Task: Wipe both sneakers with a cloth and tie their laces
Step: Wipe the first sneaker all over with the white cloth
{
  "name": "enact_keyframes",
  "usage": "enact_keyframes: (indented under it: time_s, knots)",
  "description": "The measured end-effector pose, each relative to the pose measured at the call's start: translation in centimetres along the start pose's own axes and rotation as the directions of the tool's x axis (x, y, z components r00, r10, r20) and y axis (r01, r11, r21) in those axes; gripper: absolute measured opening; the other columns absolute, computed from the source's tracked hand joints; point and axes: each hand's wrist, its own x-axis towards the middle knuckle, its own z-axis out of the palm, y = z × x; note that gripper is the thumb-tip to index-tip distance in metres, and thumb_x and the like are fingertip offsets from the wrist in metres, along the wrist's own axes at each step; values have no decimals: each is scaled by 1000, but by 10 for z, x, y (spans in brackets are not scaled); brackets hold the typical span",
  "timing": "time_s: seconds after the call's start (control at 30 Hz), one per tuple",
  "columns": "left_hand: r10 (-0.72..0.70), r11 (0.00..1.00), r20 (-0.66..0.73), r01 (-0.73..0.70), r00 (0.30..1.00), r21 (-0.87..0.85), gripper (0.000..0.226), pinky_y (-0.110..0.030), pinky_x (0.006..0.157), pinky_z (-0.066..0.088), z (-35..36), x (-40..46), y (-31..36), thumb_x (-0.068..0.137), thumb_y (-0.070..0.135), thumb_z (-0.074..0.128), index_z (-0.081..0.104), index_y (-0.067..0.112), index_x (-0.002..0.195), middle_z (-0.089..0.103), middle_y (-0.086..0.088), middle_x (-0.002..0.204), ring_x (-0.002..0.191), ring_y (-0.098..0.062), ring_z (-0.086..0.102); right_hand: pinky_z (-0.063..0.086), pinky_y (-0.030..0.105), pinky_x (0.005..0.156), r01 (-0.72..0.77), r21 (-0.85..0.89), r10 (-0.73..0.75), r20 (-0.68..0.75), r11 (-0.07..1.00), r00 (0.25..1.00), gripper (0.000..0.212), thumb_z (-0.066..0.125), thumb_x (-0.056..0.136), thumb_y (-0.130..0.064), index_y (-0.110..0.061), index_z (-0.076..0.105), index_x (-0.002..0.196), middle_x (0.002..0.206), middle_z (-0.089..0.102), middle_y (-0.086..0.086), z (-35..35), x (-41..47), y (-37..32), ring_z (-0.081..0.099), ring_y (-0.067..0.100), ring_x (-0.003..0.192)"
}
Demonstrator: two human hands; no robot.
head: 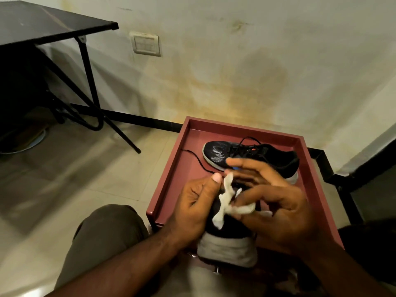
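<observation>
White cloth: a thin twisted rag (227,202), crumpled into strands, sits between the two hands over the near sneaker.
Right hand: the right hand (278,202) pinches one end of the cloth between thumb and a curled finger; its other fingers are spread and stretched forward over the tray, the longest tip reaching as far as the far sneaker's sole edge.
Left hand: the left hand (195,206) is curled round the side of the near sneaker, thumb raised with the nail up, just beside the upper end of the cloth; whether the thumb touches the cloth cannot be told.
Near sneaker: a black shoe (231,243) with a pale grey heel, heel toward the person, held at the tray's near edge; most of its upper is hidden by the hands.
Far sneaker: a black shoe (252,155) with a grey sole lies in the back of the tray, toe to the left, laces loose.
Loose lace: one black lace (196,157) trails from the far sneaker across the tray floor to the left.
Tray: a dark red, raised-rim tray (171,170) holds both shoes.
Surroundings: a knee in olive trousers (102,230) lower left; a black folding table (49,24) against the stained wall; a wall switch plate (145,43); pale tiled floor.
</observation>
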Motion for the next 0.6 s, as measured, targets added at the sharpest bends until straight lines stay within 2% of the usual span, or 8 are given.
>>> enact_keyframes:
  time_s: [0.07,0.1,0.27,0.33,0.4,0.43,0.53,0.6]
  knots:
    - [-5,1000,25,5,1000,-24,53,-13,54,43,-3,-2,-3,109,17,38,67,28,66,62,15,58,50,1,55,50,51,107,69,52,-75,118,996,990,14,86,71,1,0,81,83,150,47,24,8,-7,1,55,37,137]
    - [-18,999,32,19,999,-31,52,-12,53,42,-3,-3,-3,108,17,39,65,30,65,60,16,57,49,1,52,50,48,107,83,62,-90,123,995,988,14,87,71,1,0,81,83,152,46,24,11,-10,1,55,36,137]
    - [-56,998,46,56,997,-3,50,-15,56,43,4,-3,-10,106,45,47,62,20,65,63,15,61,56,3,54,58,44,95,-38,-4,36,-217,999,976,8,82,80,-8,-5,77,85,141,56,18,9,-8,6,67,28,122]
    - [-26,1000,91,27,995,-14,49,-17,54,43,4,-7,-11,105,47,47,59,22,65,63,15,62,53,0,54,58,46,92,15,43,-11,-91,999,996,11,87,76,-7,-8,79,84,143,55,18,8,-8,5,68,32,117]
    - [-40,999,81,42,996,-23,49,-21,50,38,5,-9,-9,106,41,49,56,20,62,56,8,56,46,-6,47,54,53,95,85,23,-87,87,996,992,15,91,70,-5,-9,83,81,147,50,22,7,-12,3,63,40,124]
    - [-59,997,75,62,995,-38,51,-22,49,37,6,-8,-12,106,37,49,54,15,60,54,6,54,46,-8,45,53,55,95,89,15,-90,113,996,990,18,93,67,-1,-8,83,81,148,49,24,5,-13,3,60,42,128]
    - [-78,996,43,81,996,-49,53,-17,51,44,7,-5,-14,108,20,45,53,9,57,59,11,57,49,-2,51,56,52,91,23,33,-22,-42,999,999,14,88,74,2,0,75,74,142,54,22,6,-13,5,64,37,124]
    - [-132,972,118,151,984,-178,57,-9,60,49,3,-8,-10,111,20,40,52,2,59,59,14,61,54,-1,56,56,47,94,-32,63,41,-139,998,989,18,83,80,1,-2,68,72,139,56,19,10,-10,2,65,33,123]
